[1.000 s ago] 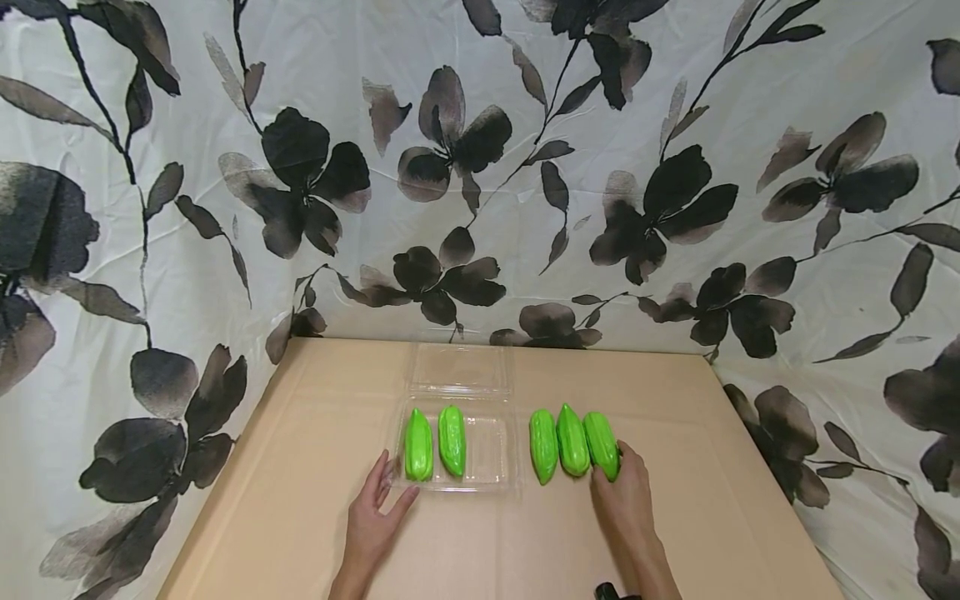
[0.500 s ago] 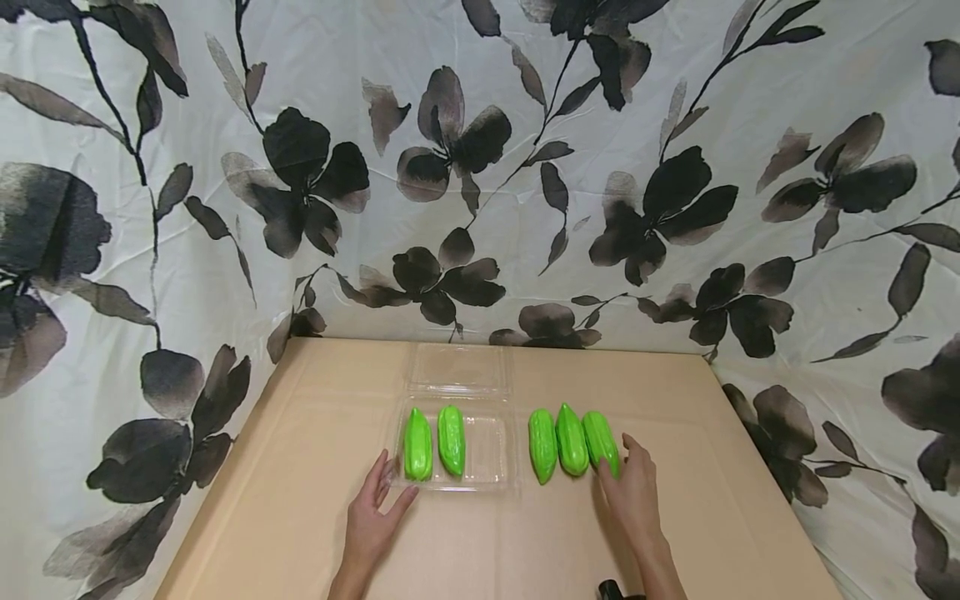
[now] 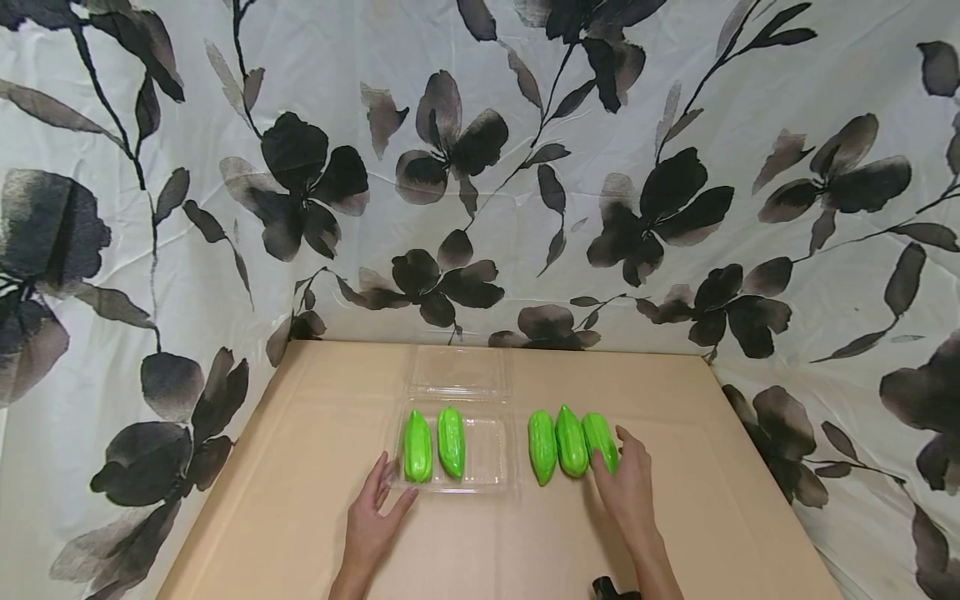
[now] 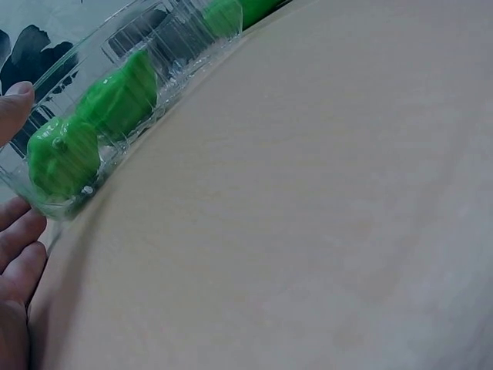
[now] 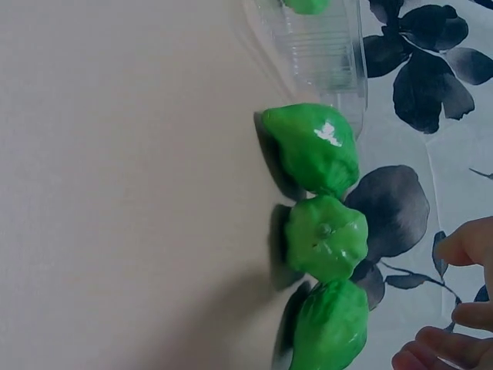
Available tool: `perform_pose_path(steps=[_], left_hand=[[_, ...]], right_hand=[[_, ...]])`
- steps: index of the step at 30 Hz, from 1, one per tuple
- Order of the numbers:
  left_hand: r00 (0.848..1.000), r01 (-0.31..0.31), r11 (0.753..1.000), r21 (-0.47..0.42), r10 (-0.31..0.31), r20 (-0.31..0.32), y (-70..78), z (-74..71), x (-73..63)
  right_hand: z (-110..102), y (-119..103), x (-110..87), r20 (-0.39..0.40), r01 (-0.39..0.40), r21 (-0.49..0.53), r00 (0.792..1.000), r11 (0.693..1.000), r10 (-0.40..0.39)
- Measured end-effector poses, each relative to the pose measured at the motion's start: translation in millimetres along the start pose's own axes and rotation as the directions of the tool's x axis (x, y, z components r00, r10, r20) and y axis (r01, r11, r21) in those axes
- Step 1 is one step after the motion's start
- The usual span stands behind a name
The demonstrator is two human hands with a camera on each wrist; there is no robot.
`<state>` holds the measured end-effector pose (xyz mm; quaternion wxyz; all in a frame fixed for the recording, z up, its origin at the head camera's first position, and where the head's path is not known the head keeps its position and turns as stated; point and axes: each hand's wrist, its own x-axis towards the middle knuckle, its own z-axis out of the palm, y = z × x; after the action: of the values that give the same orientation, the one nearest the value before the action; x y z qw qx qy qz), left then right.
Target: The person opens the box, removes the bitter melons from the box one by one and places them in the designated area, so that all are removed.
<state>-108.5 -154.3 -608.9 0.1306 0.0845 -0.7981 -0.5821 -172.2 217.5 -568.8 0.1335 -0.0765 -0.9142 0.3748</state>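
A clear plastic clamshell container (image 3: 491, 446) lies with its lid (image 3: 460, 371) folded back, and two glossy green ribbed gourd-like vegetables (image 3: 417, 446) sit in its left part. My left hand (image 3: 371, 521) is at its front left corner, thumb by the front edge and fingers along the left side; the left wrist view shows the fingers (image 4: 19, 239) relaxed beside the wall. Three more such vegetables (image 3: 572, 442) stand in a row to the right. My right hand (image 3: 628, 487) is spread at the rightmost vegetable (image 3: 598, 437), its thumb overlapping the near end in the head view.
Everything rests on a tan table (image 3: 480, 550). Behind and to both sides hangs a white cloth (image 3: 540, 250) printed with dark flowers. A black device (image 3: 611, 588) is at my right wrist.
My right hand has loosened around the rightmost vegetable, its thumb and fingers shifting slightly up along it. My left hand, the container and the vegetables have hardly moved.
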Motion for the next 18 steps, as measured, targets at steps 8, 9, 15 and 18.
perform_pose_path(steps=[8,9,15,18], left_hand=[[1.000,-0.019,1.000,0.005,0.019,-0.009,-12.7,2.3,2.1],[1.000,-0.023,1.000,0.006,0.023,-0.008,-16.3,2.7,3.0],[0.998,-0.057,0.998,0.022,0.058,-0.015,-35.4,4.9,6.6],[0.998,-0.063,0.997,0.034,0.064,-0.024,-36.4,4.9,6.8]], right_hand=[[5.6,-12.6,-1.1,0.002,0.033,0.049,0.999,0.998,-0.033],[6.8,-14.4,-1.4,0.003,0.039,0.051,0.999,0.998,-0.040],[13.9,-25.1,-2.8,-0.016,0.090,0.059,0.996,0.994,-0.089],[16.7,-28.9,-2.8,-0.029,0.109,0.062,0.994,0.992,-0.107]])
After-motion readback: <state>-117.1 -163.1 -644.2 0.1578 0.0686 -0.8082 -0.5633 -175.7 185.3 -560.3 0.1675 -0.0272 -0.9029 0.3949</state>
